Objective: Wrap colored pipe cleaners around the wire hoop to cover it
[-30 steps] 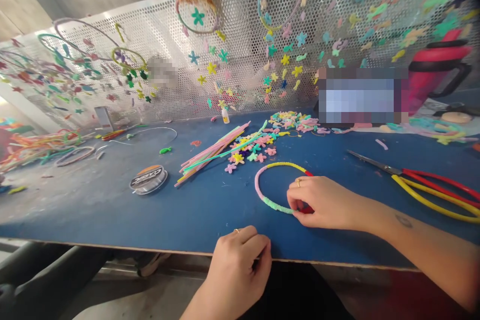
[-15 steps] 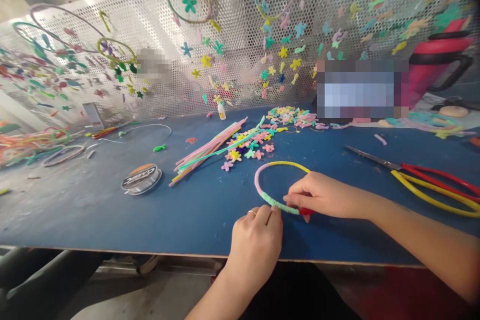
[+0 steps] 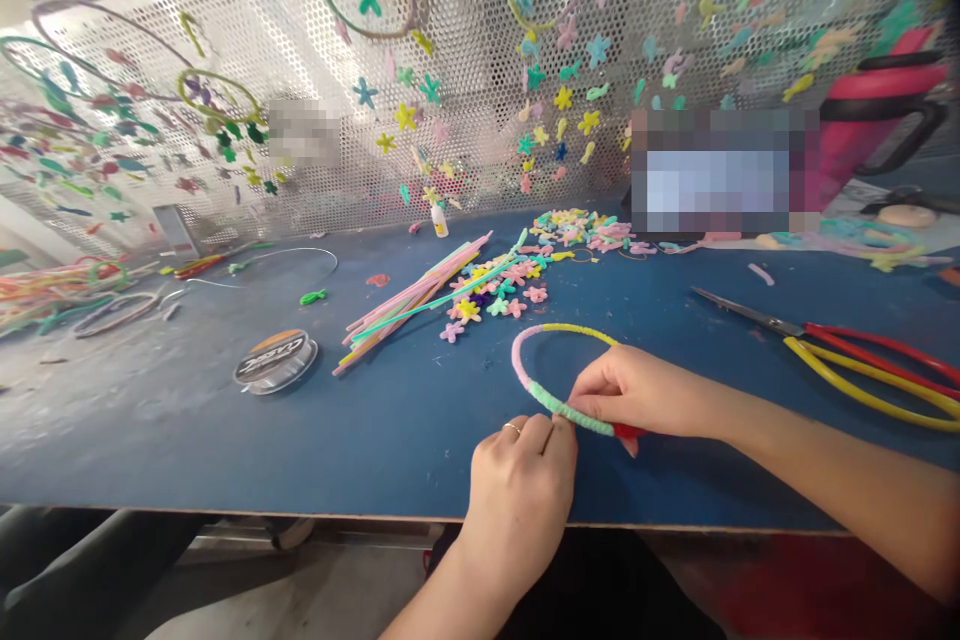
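Note:
A hoop wrapped in fuzzy pink, yellow, mint green and red sections is held tilted just over the blue table. My right hand grips its near right side, with the fingers closed around the mint and red part. At the near edge of the mint section, my left hand is closed, fingertips pinched against the hoop; a ring shows on one finger. What lies under those fingertips is hidden. Beyond the hoop are small fuzzy flowers and a bundle of pastel pipe cleaners.
Scissors with red and yellow handles lie at the right. A spool of clear line sits at the left. A small white bottle stands by the perforated metal panel, hung with decorated hoops. A pink tumbler is at the back right.
Both hands have shifted slightly to the right along with the hoop. The camera view has turned a little. The grip on the hoop stays.

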`<state>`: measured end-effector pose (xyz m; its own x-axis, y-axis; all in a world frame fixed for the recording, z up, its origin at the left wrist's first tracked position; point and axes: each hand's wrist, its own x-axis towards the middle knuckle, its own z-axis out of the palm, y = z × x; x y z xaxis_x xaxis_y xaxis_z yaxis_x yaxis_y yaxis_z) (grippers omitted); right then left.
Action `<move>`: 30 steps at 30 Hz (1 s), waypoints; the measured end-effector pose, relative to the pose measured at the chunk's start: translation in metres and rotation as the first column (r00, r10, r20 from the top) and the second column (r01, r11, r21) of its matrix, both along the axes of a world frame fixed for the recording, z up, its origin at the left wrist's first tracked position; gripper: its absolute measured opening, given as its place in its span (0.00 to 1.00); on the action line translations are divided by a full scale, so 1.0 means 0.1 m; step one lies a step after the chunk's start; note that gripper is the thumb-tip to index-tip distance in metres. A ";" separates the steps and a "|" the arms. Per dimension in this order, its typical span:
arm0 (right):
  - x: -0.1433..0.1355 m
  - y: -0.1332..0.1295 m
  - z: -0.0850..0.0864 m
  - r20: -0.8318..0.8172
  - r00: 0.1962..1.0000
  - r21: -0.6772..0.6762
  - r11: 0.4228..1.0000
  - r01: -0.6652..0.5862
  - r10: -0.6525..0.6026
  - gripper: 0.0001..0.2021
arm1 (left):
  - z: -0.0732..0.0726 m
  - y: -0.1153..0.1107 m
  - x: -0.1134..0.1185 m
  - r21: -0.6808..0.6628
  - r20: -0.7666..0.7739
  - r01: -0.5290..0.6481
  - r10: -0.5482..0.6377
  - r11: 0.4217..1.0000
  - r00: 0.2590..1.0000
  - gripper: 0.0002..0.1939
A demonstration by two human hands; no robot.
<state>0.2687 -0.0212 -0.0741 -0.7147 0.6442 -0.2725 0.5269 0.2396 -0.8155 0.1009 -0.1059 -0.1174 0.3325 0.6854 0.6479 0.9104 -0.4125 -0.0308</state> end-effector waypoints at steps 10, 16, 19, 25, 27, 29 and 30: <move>-0.10 -0.07 -0.06 -0.005 0.996 0.107 0.990 0.090 -0.090 0.13 | -0.02 0.01 0.01 -0.003 0.025 0.007 -0.007 1.000 1.000 0.09; -0.12 -0.09 -0.09 -0.019 0.996 0.402 0.911 0.088 -0.088 0.09 | 0.02 0.02 0.00 -0.052 0.037 -0.020 0.022 0.998 0.999 0.10; -0.11 -0.09 -0.12 -0.014 0.996 0.478 0.875 0.080 -0.084 0.08 | 0.05 0.01 -0.05 -0.115 0.039 -0.009 0.013 0.993 0.999 0.09; -0.11 -0.13 -0.10 -0.049 0.997 0.566 0.821 0.075 -0.057 0.08 | 0.24 -0.03 -0.33 -0.295 -0.053 0.058 -0.077 0.954 0.996 0.11; -0.11 -0.14 -0.09 -0.096 0.994 0.580 0.808 0.099 -0.053 0.08 | 0.37 -0.01 -0.44 -0.381 -0.101 0.081 -0.128 0.921 0.987 0.13; -0.10 -0.14 -0.08 -0.158 0.986 0.558 0.820 0.130 -0.048 0.08 | 0.53 0.03 -0.55 -0.454 -0.116 0.131 -0.204 0.881 0.972 0.13; -0.10 -0.14 -0.07 -0.189 0.981 0.529 0.837 0.142 -0.047 0.09 | 0.62 0.07 -0.59 -0.487 -0.105 0.171 -0.252 0.856 0.962 0.13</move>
<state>0.2583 -0.0353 -0.0815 -0.6457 0.7212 0.2507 0.4419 0.6207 -0.6476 0.0419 -0.0992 -0.0551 0.5751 0.7950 0.1926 0.7985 -0.5968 0.0789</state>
